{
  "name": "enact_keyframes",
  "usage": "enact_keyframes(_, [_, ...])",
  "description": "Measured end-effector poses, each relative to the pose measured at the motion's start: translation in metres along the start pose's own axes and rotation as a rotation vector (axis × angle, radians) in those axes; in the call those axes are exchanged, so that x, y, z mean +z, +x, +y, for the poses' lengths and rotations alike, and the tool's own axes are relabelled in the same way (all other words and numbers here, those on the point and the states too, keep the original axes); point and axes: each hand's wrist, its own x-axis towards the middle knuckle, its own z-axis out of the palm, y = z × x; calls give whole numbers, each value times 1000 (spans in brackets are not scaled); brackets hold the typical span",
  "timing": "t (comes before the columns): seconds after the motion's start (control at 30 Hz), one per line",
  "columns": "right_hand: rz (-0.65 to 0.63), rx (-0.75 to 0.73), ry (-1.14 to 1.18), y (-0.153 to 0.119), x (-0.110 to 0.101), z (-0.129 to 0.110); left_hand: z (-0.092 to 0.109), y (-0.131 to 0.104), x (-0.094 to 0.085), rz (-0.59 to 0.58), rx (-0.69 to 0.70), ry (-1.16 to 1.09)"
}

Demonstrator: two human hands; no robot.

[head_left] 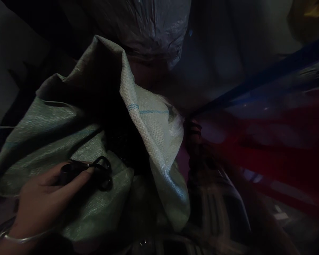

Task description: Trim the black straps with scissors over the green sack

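At the lower left, my left hand (48,196) is closed around a small black object with loops (102,168), shaped somewhat like scissor handles; the dimness hides its exact kind. The hand is over the near left side of a large pale woven plastic sack (154,124) with thin blue stripes. The sack's mouth gapes upward, its rim stiff and folded, and its inside is very dark. To the right of the sack, a dim blurred limb (255,196), seemingly my right arm, reaches up from the lower edge. Its fingers cannot be made out.
A shiny grey plastic bag (159,28) stands beyond the sack. On the right are a blurred blue bar (263,74) and a red surface (276,159). Plaid cloth (215,202) lies close to me at the bottom. A yellowish thing (313,14) is at the top right.
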Motion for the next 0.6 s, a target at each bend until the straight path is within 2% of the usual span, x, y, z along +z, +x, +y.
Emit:
enact_keyframes(0.13, [-129,-11,11,10,-5,-4,1,0,0,11,24,18])
enact_keyframes(0.37, [-195,1,-27,13,-10,-12,19,-5,-3,-11,-11,7])
enact_keyframes(0.5, [-175,-2,-80,23,-4,-25,18,-6,-3,-26,109,9])
enact_keyframes(0.6, [-96,-19,-121,31,-4,-38,14,-7,-4,-26,167,-26])
